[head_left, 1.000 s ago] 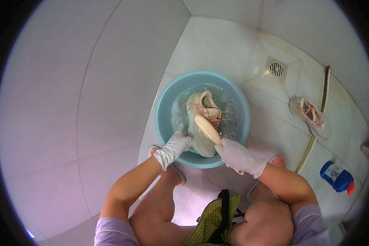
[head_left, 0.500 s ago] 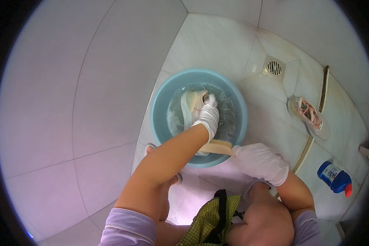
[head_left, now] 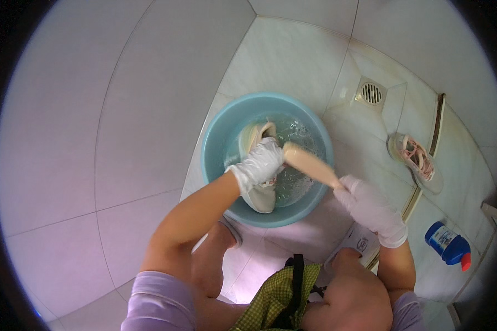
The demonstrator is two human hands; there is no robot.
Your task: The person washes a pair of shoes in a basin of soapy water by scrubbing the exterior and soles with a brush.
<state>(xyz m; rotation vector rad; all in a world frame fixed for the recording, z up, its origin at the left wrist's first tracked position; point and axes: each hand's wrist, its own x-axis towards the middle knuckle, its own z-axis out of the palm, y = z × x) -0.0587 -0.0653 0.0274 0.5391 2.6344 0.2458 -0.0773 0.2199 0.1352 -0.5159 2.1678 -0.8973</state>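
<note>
A pale sneaker with a cream heel lies in cloudy, foamy water inside a light-blue basin. My left hand, in a white glove, is closed around the middle of the shoe and hides part of its laces. My right hand, also gloved in white, grips the handle of a light wooden scrubbing brush. The brush head is just right of my left hand, over the water. Its bristles are turned away from view, and I cannot tell whether they touch the shoe.
A second sneaker with pink laces rests on the tiled floor to the right, by a raised strip. Nearer me lies a blue bottle with a red cap. Behind is a floor drain; a tiled wall rises at the left.
My left hand has moved nearer and to the left, and the shoe's toe shows more. The brush has swung from the basin's near rim up to the right side of the shoe.
</note>
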